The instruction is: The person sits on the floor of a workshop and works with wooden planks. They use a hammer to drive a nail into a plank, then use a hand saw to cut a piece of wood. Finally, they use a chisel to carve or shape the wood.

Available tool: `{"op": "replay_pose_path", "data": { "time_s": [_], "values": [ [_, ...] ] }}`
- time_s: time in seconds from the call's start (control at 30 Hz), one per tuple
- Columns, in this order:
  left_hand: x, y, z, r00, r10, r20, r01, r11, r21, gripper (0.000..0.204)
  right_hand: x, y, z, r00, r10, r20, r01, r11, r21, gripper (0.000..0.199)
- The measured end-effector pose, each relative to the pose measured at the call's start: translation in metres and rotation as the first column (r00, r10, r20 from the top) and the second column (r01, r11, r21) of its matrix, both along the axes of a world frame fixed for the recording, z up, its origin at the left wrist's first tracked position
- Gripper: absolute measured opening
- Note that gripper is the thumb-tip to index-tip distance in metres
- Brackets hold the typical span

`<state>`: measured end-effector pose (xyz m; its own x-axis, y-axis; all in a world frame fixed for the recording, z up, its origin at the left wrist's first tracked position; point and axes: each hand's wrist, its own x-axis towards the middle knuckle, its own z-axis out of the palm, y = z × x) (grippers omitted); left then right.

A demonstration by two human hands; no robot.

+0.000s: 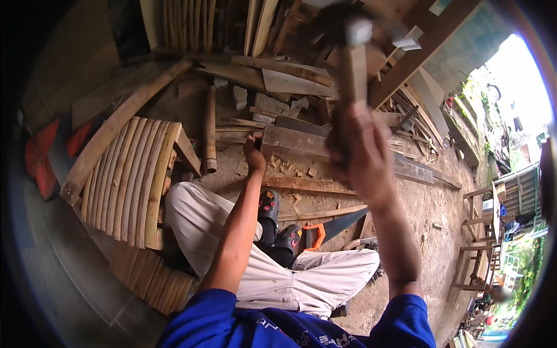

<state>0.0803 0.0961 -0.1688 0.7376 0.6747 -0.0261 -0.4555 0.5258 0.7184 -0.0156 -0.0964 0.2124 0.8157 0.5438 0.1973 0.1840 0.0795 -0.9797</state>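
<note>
My right hand [365,156] is raised in front of me, closed around the handle of a hammer [356,75]. Motion blurs the hammer's head at the top of the view. Farther down and to the left, my left hand [254,155] is closed beside the near end of a thick wooden beam [296,141]. What its fingers grip is too small and hidden to name. The beam lies low across the ground and runs off to the right, partly behind my right hand.
A handsaw with an orange handle [314,236] lies by my shoes. At left stands a slatted wooden seat [127,180] with a plank [125,127] leaning across it. A bamboo pole [210,130], wood scraps and loose boards [301,81] fill the far side.
</note>
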Motion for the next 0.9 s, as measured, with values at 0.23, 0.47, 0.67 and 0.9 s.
{"op": "replay_pose_path", "data": {
  "time_s": [0.23,0.47,0.67,0.9],
  "values": [
    [-0.007,-0.004,0.019,0.998,0.057,-0.032,-0.054,0.994,0.093,0.048,0.01,0.037,-0.064,0.855,-0.104,0.508,0.175,0.98,-0.092,0.051],
    [0.004,0.001,0.002,0.997,-0.033,0.069,0.03,0.999,0.04,0.045,0.014,-0.019,-0.08,0.961,-0.124,-0.246,0.028,0.933,-0.36,0.048],
    [0.0,0.0,-0.017,0.999,0.042,0.02,-0.043,0.995,0.094,0.04,0.015,-0.012,0.016,0.982,-0.149,0.112,0.138,0.985,0.107,0.049],
    [-0.002,-0.004,0.012,0.999,0.047,0.013,-0.047,0.999,-0.021,0.043,0.008,0.018,-0.128,0.999,0.036,-0.028,-0.046,0.72,-0.693,0.044]
  ]
}}
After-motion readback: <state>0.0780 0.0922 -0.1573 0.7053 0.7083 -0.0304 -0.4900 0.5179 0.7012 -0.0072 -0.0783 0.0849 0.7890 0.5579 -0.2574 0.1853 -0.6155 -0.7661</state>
